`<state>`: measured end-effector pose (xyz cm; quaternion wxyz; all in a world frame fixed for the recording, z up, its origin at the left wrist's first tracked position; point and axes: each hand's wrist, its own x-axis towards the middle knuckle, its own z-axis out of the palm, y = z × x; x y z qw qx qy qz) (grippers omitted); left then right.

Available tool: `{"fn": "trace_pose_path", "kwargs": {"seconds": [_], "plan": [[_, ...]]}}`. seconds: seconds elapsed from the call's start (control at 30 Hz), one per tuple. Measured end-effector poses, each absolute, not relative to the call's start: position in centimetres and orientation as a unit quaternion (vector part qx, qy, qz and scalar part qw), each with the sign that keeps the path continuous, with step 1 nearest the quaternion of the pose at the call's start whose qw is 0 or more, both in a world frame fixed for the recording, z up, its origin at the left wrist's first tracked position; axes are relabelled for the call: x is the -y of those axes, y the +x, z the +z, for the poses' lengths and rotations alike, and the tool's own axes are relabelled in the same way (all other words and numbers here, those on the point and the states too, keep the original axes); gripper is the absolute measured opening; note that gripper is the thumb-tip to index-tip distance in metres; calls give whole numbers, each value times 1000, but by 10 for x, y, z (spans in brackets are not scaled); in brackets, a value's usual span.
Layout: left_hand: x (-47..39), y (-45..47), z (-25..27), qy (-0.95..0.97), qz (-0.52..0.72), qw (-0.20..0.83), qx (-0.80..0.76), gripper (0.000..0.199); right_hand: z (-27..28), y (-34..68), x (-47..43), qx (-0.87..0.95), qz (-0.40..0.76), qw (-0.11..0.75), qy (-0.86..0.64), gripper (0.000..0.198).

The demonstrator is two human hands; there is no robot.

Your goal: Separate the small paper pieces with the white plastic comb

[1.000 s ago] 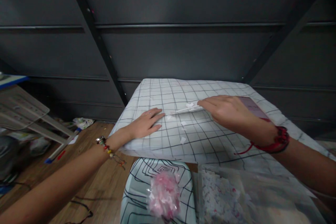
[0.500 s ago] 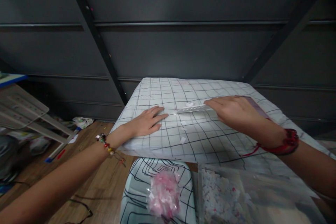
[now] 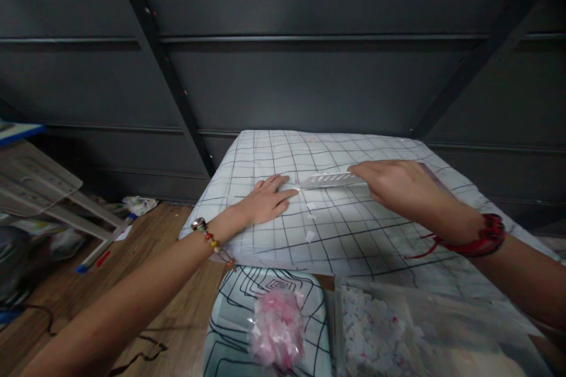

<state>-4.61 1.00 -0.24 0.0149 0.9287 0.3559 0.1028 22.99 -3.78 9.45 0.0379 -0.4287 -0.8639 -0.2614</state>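
My left hand (image 3: 264,203) lies on the white checked cloth (image 3: 287,150) with its fingers apart. One fingertip is beside a small white scrap near the tip of a thin, flat white piece. My right hand (image 3: 395,188) grips that thin white piece (image 3: 329,179), which has a row of slanted marks and is tilted above the cloth, pointing left. What exactly the piece is, I cannot make out. Small white scraps (image 3: 310,236) lie on the cloth in front of it. Partly hidden behind my right hand is a flat purple item (image 3: 435,177).
In front of the cloth-covered surface stands a stool (image 3: 227,306) bearing a clear bag of pink things (image 3: 278,327). To its right is a translucent container (image 3: 442,318) with pale, speckled pieces inside. A dark panelled wall (image 3: 309,82) rises behind. A white-framed table (image 3: 44,177) stands at left.
My left hand has moved right, up to the white piece's tip. My right hand has shifted slightly right, and the white piece now shows more of its marked face.
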Motion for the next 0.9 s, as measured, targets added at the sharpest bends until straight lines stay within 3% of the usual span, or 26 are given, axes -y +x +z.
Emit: {"fn": "trace_pose_path", "kwargs": {"seconds": [0.23, 0.5, 0.9], "plan": [[-8, -48, -2, 928, 95, 23, -359, 36, 94, 233, 36, 847, -290, 56, -441, 32], [1, -65, 2, 952, 130, 8, -276, 37, 101, 221, 40, 864, -236, 7, -445, 34], [0, -85, 2, 938, 133, 22, -318, 44, 93, 231, 50, 878, -277, 86, -380, 32]]}}
